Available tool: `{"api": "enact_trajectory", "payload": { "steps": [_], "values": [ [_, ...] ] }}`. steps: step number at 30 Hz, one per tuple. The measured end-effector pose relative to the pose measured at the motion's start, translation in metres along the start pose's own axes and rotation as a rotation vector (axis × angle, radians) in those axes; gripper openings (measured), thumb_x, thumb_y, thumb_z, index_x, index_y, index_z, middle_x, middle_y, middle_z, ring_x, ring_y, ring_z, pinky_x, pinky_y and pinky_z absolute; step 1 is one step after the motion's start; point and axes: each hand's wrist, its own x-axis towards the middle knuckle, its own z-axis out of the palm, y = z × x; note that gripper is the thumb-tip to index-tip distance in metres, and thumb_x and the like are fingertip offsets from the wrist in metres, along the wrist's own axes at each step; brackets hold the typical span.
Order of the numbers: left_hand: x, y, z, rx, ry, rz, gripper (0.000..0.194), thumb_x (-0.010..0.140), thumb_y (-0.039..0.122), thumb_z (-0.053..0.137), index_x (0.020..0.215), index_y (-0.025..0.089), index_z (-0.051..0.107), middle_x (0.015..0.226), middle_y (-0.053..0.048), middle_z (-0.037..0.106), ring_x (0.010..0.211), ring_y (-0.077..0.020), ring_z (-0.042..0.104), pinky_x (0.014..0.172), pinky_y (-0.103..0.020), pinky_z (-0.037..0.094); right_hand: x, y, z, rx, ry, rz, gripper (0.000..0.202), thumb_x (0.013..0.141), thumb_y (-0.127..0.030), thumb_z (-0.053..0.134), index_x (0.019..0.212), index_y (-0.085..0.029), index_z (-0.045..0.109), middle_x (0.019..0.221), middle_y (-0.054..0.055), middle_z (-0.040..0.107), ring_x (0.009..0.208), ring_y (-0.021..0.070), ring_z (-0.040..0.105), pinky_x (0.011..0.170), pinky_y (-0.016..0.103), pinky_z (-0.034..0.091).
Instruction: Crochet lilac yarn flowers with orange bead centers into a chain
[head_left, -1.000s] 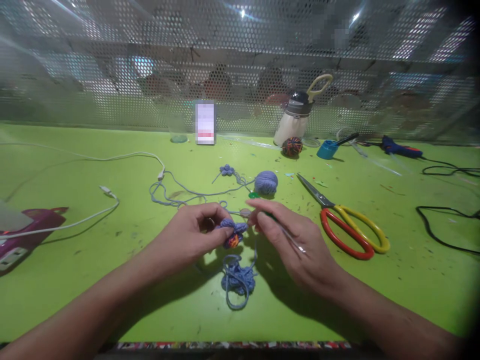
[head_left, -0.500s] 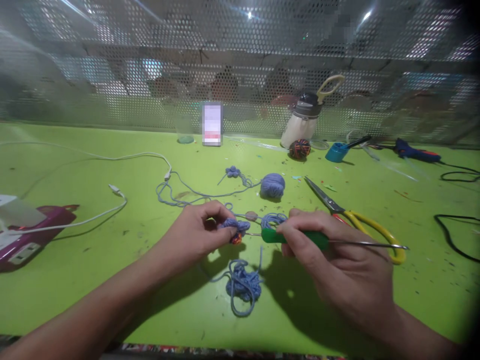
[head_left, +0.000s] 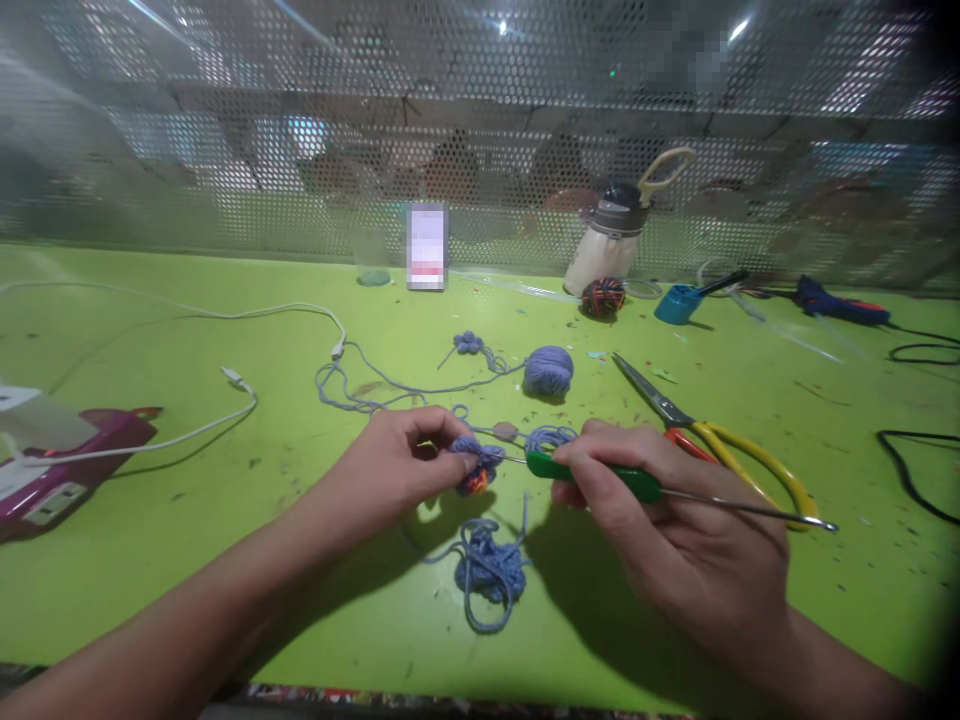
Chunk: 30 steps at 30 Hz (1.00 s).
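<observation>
Between its thumb and fingers, my left hand pinches a small blue crochet piece with an orange patch underneath. My right hand grips the green handle of a crochet hook, whose thin metal shaft reaches to the crochet piece; whether its tip is in a stitch I cannot tell. A second metal end sticks out over the back of that hand. Below lies a blue crocheted clump with a loop of yarn over it. Beyond the hands sits a ball of blue yarn with loose strands, beside a small crocheted flower.
Yellow-handled scissors lie to the right. Farther back are a bottle, a multicoloured yarn ball, a blue cup, a glue gun and a phone. A purple power strip and white cable are left.
The crochet piece has tilted, so more of its orange patch shows. The hook's rear end has dipped slightly. The whole view has shifted a little.
</observation>
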Motion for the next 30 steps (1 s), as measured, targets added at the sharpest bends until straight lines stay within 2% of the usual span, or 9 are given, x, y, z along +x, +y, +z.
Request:
{"api": "enact_trajectory", "payload": {
  "steps": [9, 14, 19, 25, 30],
  "values": [
    [0.0, -0.002, 0.0, -0.032, -0.014, 0.012, 0.012, 0.077, 0.026, 0.07, 0.076, 0.015, 0.064, 0.071, -0.001, 0.069, 0.07, -0.0146, 0.062, 0.07, -0.028, 0.046, 0.0, 0.0, -0.002, -0.054, -0.024, -0.072, 0.012, 0.092, -0.015, 0.054, 0.098, -0.025, 0.057, 0.081, -0.001, 0.067, 0.069, 0.0127, 0.064, 0.065, 0.028, 0.052],
    [0.0, -0.002, 0.001, -0.006, -0.008, 0.008, 0.013, 0.077, 0.027, 0.07, 0.075, 0.016, 0.064, 0.071, -0.001, 0.069, 0.069, -0.0153, 0.062, 0.068, -0.028, 0.046, 0.002, -0.003, -0.002, -0.072, -0.056, -0.121, 0.016, 0.092, -0.011, 0.051, 0.098, -0.025, 0.057, 0.08, 0.0, 0.069, 0.071, 0.0158, 0.065, 0.066, 0.03, 0.053],
    [0.001, -0.001, 0.003, 0.033, 0.027, 0.004, 0.012, 0.075, 0.025, 0.069, 0.075, 0.016, 0.063, 0.069, -0.001, 0.068, 0.068, -0.0159, 0.062, 0.067, -0.029, 0.045, 0.003, -0.005, 0.0, -0.081, -0.027, -0.242, 0.015, 0.089, -0.006, 0.052, 0.09, -0.018, 0.06, 0.076, 0.001, 0.069, 0.07, 0.0152, 0.066, 0.066, 0.029, 0.054],
    [-0.001, 0.001, 0.006, 0.062, 0.038, -0.001, 0.011, 0.074, 0.026, 0.067, 0.074, 0.016, 0.063, 0.069, -0.001, 0.067, 0.068, -0.0169, 0.061, 0.068, -0.031, 0.045, 0.004, -0.006, -0.002, -0.063, -0.048, -0.26, 0.014, 0.088, -0.003, 0.051, 0.086, -0.015, 0.06, 0.076, 0.003, 0.069, 0.071, 0.0151, 0.065, 0.065, 0.028, 0.052],
    [-0.001, 0.004, 0.01, 0.233, 0.101, 0.052, 0.009, 0.072, 0.024, 0.063, 0.072, 0.016, 0.064, 0.07, -0.003, 0.064, 0.067, -0.0181, 0.057, 0.065, -0.033, 0.043, 0.001, -0.007, -0.001, -0.098, -0.031, -0.274, 0.015, 0.087, -0.003, 0.052, 0.085, -0.016, 0.059, 0.073, 0.003, 0.068, 0.071, 0.0164, 0.065, 0.063, 0.03, 0.049]
  ]
}}
